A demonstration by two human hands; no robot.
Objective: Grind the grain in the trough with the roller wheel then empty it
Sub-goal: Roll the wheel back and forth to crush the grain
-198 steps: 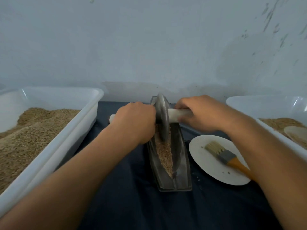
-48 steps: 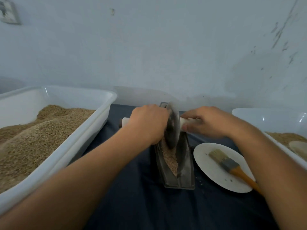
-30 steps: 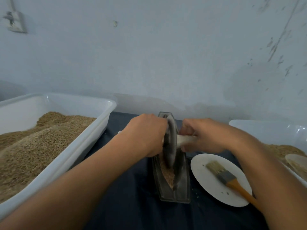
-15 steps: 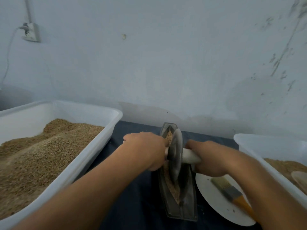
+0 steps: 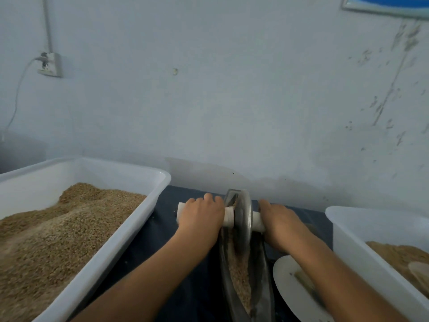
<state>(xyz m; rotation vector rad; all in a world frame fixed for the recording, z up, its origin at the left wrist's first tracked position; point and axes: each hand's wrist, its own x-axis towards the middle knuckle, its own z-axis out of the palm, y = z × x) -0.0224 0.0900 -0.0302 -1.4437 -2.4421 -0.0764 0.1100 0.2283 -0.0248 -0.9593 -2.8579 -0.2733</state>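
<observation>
roller wheel (image 5: 243, 212) upright between both gripping hands (image 5: 202, 216).

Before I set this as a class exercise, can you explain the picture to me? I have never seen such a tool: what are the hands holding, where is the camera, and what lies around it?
The camera sits on the person's head, looking forward and down over both arms. The left hand and right hand each grip one end of a white handle through a grey metal roller wheel. The wheel stands upright in a narrow boat-shaped metal trough that holds brown grain. Beside the trough on the dark cloth lies a round white plate with a brush, mostly hidden by the right arm. A large white plastic tub of grain stands at the left, and a second white tub at the right.
</observation>
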